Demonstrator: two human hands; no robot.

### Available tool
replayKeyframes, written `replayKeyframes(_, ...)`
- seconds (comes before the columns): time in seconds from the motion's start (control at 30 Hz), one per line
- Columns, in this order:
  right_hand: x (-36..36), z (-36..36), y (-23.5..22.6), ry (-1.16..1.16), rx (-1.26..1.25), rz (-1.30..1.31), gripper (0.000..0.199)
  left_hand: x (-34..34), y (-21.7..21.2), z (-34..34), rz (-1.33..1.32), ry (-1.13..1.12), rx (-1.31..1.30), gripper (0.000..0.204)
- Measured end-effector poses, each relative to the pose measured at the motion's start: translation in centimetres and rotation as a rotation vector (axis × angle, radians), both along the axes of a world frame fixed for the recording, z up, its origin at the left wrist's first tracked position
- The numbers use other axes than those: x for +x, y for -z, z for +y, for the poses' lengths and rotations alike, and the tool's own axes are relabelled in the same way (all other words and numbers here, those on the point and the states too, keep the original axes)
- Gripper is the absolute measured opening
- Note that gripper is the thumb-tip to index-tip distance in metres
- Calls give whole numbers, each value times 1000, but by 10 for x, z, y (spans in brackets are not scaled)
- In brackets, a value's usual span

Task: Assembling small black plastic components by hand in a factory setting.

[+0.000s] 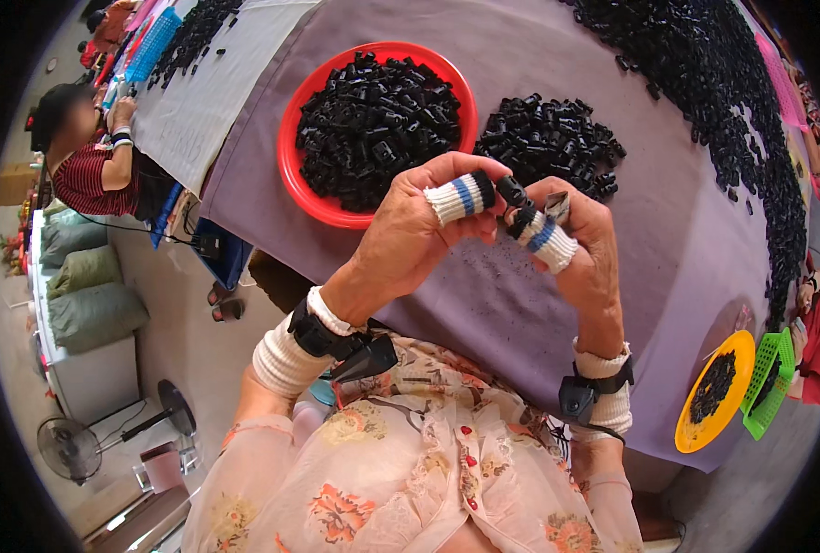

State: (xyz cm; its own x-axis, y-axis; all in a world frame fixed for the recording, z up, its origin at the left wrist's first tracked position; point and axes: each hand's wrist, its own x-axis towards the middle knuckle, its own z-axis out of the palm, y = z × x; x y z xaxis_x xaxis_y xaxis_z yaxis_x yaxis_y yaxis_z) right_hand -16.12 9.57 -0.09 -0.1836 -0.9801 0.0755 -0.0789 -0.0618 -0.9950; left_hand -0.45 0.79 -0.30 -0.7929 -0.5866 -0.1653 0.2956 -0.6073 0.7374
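Between my two hands, just in front of the black heap, is a small black plastic part (513, 191). My left hand (396, 230) pinches it from the left, and a knitted white finger sleeve with a blue stripe (460, 197) covers one finger. My right hand (587, 235) is closed at its other side, with a similar sleeve (546, 241) on its thumb. A small flat greyish piece (557, 206) sticks up by the right fingers; I cannot make out its kind. Beyond the hands lies a heap of black plastic parts (553, 143). A red basin (287, 175) holds many more.
A purple cloth (649, 240) covers the table. Loose black parts (696, 74) spread along its far right. At the right edge are a yellow plate (743, 355) and a green basket (767, 405). Another person (92, 170) works at the left; a fan (69, 450) stands below.
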Motion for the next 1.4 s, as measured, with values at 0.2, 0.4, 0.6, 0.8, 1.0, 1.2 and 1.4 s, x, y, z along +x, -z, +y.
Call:
replayKeyframes(0.2,10,2,14,-53,76,-633,12,-4,-3,-4,24,28,-126,32)
replayKeyframes(0.4,19,1,13,-249,131,-1043,16,-4,4,-12,-18,88,-205,31)
replayKeyframes(0.6,22,7,15,-72,115,-826,14,-6,11,-10,24,79,-123,25)
replayKeyframes(0.8,17,9,13,24,110,-485,14,-4,10,-7,27,51,-51,24)
replayKeyframes(1.0,17,9,15,-19,110,-565,14,-6,8,-4,40,44,-9,27)
replayKeyframes(1.2,14,9,14,14,154,-550,16,-5,5,-3,41,52,-24,27)
replayKeyframes(1.4,11,7,-1,58,134,-343,15,-4,3,-2,6,36,-1,26)
